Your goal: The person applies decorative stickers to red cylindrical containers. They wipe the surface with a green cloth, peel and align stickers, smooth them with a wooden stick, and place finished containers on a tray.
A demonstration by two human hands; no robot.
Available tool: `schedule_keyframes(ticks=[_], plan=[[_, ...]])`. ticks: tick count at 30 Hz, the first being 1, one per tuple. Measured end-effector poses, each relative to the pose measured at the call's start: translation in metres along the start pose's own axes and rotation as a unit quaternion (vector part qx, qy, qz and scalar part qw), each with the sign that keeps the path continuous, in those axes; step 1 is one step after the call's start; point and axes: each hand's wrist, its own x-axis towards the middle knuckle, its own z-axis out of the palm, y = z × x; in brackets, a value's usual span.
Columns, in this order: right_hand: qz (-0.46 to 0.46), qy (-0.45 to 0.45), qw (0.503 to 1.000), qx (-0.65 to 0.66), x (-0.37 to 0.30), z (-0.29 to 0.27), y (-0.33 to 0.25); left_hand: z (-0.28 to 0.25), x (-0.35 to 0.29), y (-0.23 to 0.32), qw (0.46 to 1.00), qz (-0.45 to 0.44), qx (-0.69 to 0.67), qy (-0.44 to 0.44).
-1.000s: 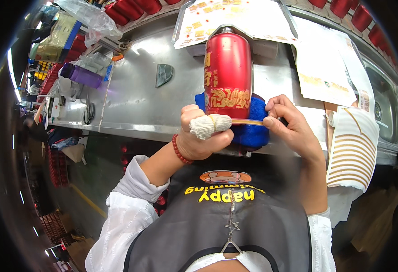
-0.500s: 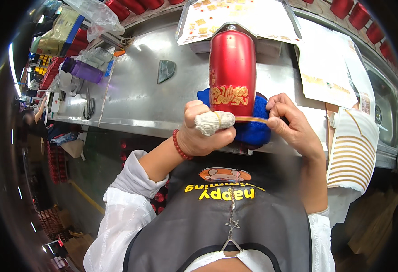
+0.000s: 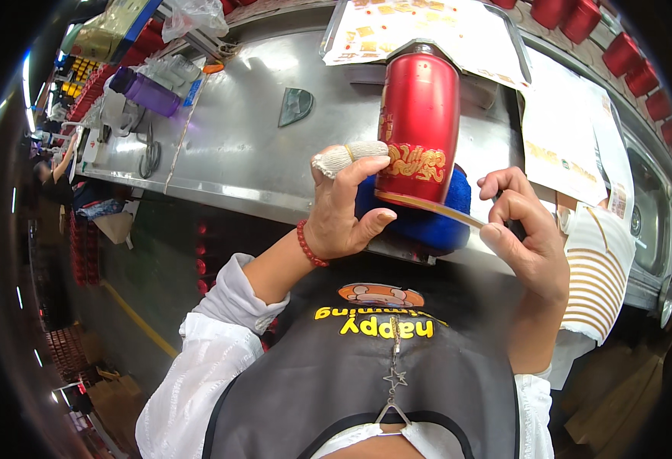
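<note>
A red metal bottle [image 3: 420, 115] with a gold pattern near its base lies on a blue cloth pad [image 3: 427, 229], its neck pointing away from me. A thin gold strip [image 3: 427, 205] sticks along the bottle's base edge and stretches off to the right. My right hand [image 3: 527, 233] pinches the strip's free end between thumb and finger. At the bottle's left side is my left hand [image 3: 347, 203], its thumb and fingers apart, fingertips at the bottle wall. One finger wears a white knit finger cover [image 3: 347, 157].
A backing sheet with rows of gold strips [image 3: 596, 283] hangs at the table's right edge. White printed sheets [image 3: 558, 145] lie beside it, with more in a tray [image 3: 427, 34] behind the bottle. A dark flat piece [image 3: 296, 107] and a purple bottle [image 3: 144, 90] are left.
My left hand has loosened from the base edge, and its fingers have spread along the bottle's side. The right hand has moved slightly right and down, with the strip now slanting away from the base.
</note>
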Motion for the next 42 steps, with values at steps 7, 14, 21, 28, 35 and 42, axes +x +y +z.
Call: schedule_keyframes(ticks=[7, 14, 21, 28, 35, 42], plan=[[-0.028, -0.001, 1.0, -0.007, 0.002, 0.002, -0.004, 0.004, 0.009, 0.004, 0.997, -0.012, 0.079, 0.012], [-0.018, 0.022, 1.0, -0.01, -0.001, 0.0, -0.005, -0.017, 0.031, 0.014, 0.969, 0.079, 0.231, -0.024], [-0.037, 0.026, 0.999, 0.008, -0.005, -0.002, -0.015, -0.009, 0.028, 0.007, 0.999, -0.042, -0.006, -0.02], [0.03, 0.061, 0.997, -0.04, -0.015, -0.004, -0.002, -0.007, 0.029, 0.013, 0.997, -0.071, -0.017, -0.024], [0.073, 0.077, 0.99, -0.094, -0.012, 0.001, 0.035, 0.001, 0.027, 0.012, 0.996, -0.066, -0.058, 0.032], [0.083, 0.063, 0.991, -0.084, -0.013, -0.003, 0.045, -0.01, -0.002, 0.02, 0.966, 0.164, 0.19, 0.065]])
